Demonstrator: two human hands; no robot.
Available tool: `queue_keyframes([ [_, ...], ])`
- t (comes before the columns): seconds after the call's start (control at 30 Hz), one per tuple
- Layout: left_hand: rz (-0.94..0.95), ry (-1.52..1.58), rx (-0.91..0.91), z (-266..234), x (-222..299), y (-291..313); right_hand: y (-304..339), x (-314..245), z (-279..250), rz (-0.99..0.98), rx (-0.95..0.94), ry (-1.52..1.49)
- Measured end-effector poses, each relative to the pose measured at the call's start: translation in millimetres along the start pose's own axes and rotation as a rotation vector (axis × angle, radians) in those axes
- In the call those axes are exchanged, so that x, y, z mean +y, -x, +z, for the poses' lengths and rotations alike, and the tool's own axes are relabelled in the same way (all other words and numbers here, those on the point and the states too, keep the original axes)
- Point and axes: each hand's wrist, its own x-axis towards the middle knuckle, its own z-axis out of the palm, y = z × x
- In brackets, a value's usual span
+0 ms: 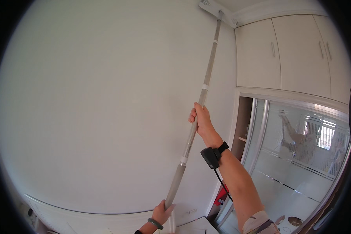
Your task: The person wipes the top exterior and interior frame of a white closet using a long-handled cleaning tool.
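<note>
A long telescopic flat mop (210,66) slants up across the view, its grey pole broken by white collars. Its flat white head (211,7) is against the top of the pale wall, by the ceiling corner and the upper cabinets. My left hand (160,213), with a dark green bangle on its wrist, is closed round the grey grip at the pole's lower end. Higher up, my right hand (200,118) wraps round the middle of the pole. A black device (211,157) with a cable is strapped to my right wrist.
Cream upper cabinets (257,54) fill the top right. Below them stands a wardrobe with reflective glass sliding doors (296,163), partly open at its left. A white headboard (105,222) runs along the wall's foot. Something red (221,195) sits beside the wardrobe.
</note>
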Motion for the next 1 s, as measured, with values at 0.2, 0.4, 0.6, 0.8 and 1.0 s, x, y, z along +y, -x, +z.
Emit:
queue_keyframes([
  [0.2, -0.018, 0.039, 0.019, 22.8, 18.6, -13.8, -23.2, -1.8, -6.2, -0.035, 0.023, 0.181],
  [0.4, 0.128, 0.011, -0.047, 49.6, 9.4, -20.8, -39.0, 2.0, -21.3, -0.076, 0.100, 0.370],
  [0.6, 0.005, 0.199, -0.180, 61.4, 45.2, -7.9, -34.6, -20.6, -37.3, -0.123, 0.094, 0.427],
  [0.8, -0.044, 0.223, -0.146, 39.7, 57.6, -6.7, -34.6, -25.7, -16.9, -0.107, 0.075, 0.419],
  [1.0, 0.057, 0.106, -0.028, 25.2, 49.6, 5.1, -32.9, -20.9, -7.3, -0.104, 0.042, 0.240],
])
